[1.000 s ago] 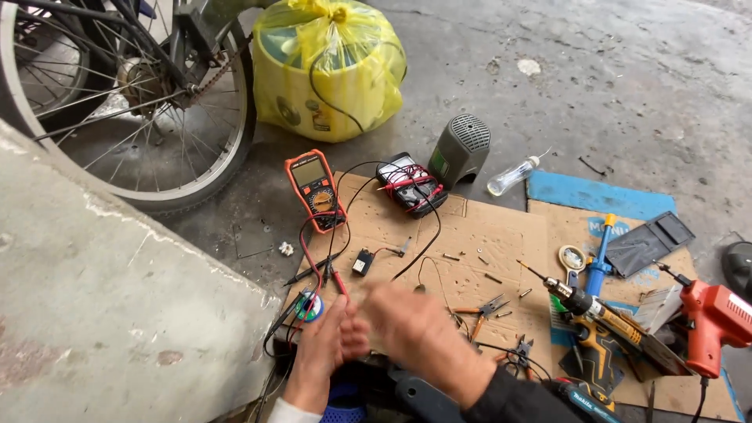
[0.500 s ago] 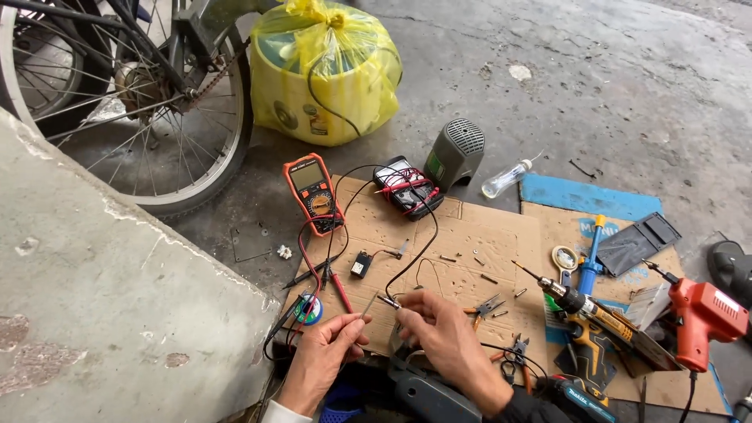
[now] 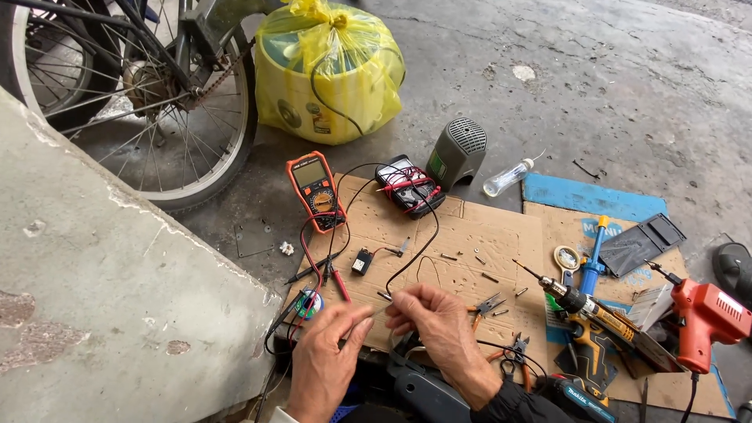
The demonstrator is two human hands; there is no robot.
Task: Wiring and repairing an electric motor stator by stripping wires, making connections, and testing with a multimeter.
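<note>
Black wire [image 3: 427, 235] now sits pinched between my left hand [image 3: 325, 356] and right hand [image 3: 439, 325], both closed on it. A second ago they overlapped; now they have parted, stretching it just above the cardboard [image 3: 470, 235].

A sheet of cardboard [image 3: 486, 243] lies mid-frame on the floor [image 3: 627, 94]. On its upper left corner sits a meter [image 3: 316, 190]. A wheel [image 3: 149, 102] stands upper left, a bag [image 3: 329, 74] right of it. Drills [image 3: 658, 321] lie lower right.
</note>
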